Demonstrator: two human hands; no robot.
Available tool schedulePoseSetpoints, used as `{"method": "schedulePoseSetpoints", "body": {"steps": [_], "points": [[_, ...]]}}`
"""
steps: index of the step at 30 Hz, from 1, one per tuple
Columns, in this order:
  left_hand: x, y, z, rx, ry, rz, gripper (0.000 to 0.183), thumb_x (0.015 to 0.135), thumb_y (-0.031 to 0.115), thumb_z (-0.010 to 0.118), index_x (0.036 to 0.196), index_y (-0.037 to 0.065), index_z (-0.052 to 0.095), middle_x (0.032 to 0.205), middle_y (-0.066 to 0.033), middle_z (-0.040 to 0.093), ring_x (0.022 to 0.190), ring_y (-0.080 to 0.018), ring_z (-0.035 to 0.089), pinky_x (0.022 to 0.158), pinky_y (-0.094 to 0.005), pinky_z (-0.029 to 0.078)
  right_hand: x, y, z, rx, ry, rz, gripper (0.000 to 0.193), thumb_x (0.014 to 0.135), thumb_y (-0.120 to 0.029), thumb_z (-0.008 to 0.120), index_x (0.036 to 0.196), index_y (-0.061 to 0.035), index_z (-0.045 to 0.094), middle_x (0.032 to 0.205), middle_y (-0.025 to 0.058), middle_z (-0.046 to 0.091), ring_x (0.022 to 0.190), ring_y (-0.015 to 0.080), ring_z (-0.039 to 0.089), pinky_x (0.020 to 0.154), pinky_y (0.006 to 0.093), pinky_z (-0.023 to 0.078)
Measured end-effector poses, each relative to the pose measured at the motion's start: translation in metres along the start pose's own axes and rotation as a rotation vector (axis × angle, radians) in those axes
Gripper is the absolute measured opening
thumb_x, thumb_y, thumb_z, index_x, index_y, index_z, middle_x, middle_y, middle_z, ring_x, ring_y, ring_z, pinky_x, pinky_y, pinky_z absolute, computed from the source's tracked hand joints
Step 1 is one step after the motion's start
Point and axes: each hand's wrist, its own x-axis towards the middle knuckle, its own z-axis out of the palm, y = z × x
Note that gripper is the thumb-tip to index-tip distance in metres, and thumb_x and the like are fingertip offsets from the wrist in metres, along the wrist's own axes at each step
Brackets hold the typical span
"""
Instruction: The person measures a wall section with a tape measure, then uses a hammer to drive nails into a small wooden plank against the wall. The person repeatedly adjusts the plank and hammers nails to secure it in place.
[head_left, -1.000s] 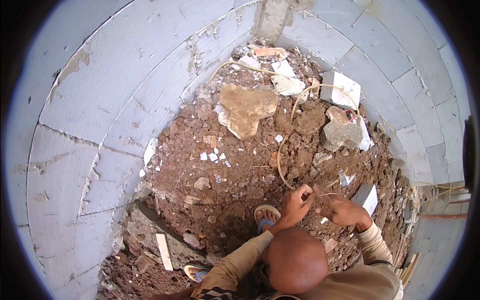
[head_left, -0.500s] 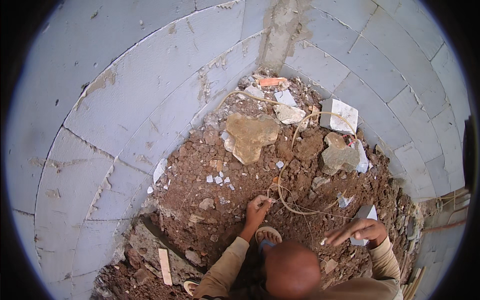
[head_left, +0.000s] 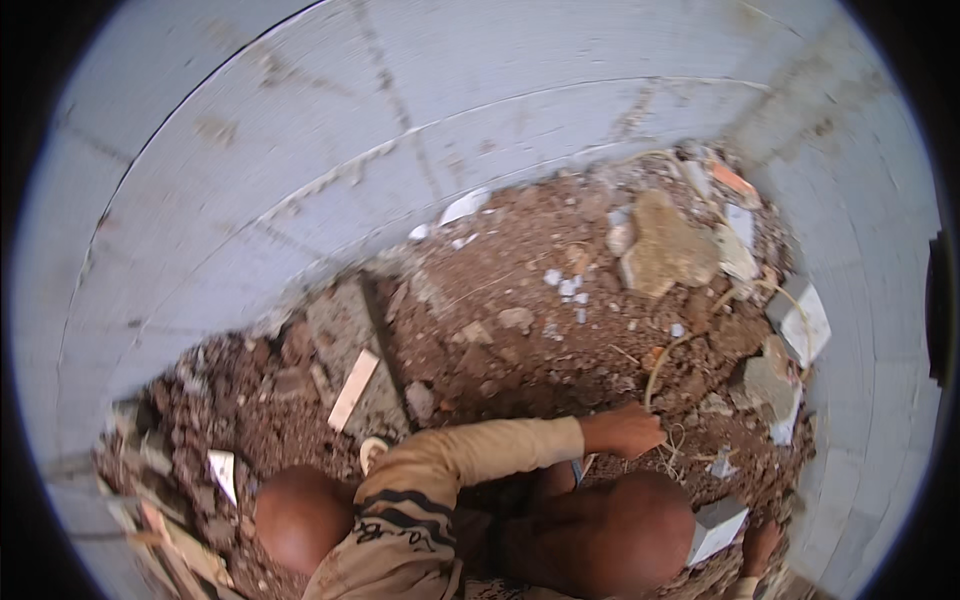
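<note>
My left hand (head_left: 625,430) reaches across from a tan sleeve, its fingers closed at a loose tangle of thin pale string or wire (head_left: 674,440). A stiff yellowish cable or hose (head_left: 664,368) curves up from just beside that hand. Low at the right, my right hand (head_left: 762,546) points down to the soil, next to a pale grey block (head_left: 716,530); its fingers are too blurred and small to read. My bent knees (head_left: 640,530) show between the arms, partly behind the left sleeve.
Pale block walls enclose a sloping patch of brown soil and rubble. A large tan stone (head_left: 665,245), a white block (head_left: 803,318) and a grey stone (head_left: 768,380) lie to the right. A wooden strip (head_left: 354,390) rests on a concrete slab at the left; planks (head_left: 185,545) lie lower left.
The view has swung to the left. My right hand, raised with fingers stretched before, is now lowered beside the grey block. My left hand stays by the string.
</note>
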Motion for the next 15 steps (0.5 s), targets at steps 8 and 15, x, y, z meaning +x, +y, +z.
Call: {"method": "schedulePoseSetpoints", "body": {"steps": [8,15], "points": [[-0.18,-0.022,-0.214,0.366,-0.015,-0.507,0.021,0.091,0.02,0.064,0.102,0.003,0.073,0.099,-0.0165,0.075,0.094,-0.0324,0.074,0.082,-0.046,0.06,0.102,-0.32,-0.171,0.696,-0.038,-0.73,0.019,0.096,-0.007,0.059,0.113,-0.0007,0.066,0.099,0.0217,0.066,0.093,0.0419,0.061,0.094,0.0483,0.048],[-0.421,0.018,-0.188,0.21,0.28,-1.113,0.04,0.099,0.03,0.065,0.132,0.009,0.062,0.11,-0.0135,0.073,0.102,-0.0294,0.072,0.09,-0.0458,0.057,0.121,-0.426,-0.187,0.691,-0.112,-1.204,0.021,0.091,-0.006,0.065,0.111,-0.0007,0.069,0.095,0.0227,0.067,0.088,0.0437,0.063,0.079,0.0464,0.05]]}}
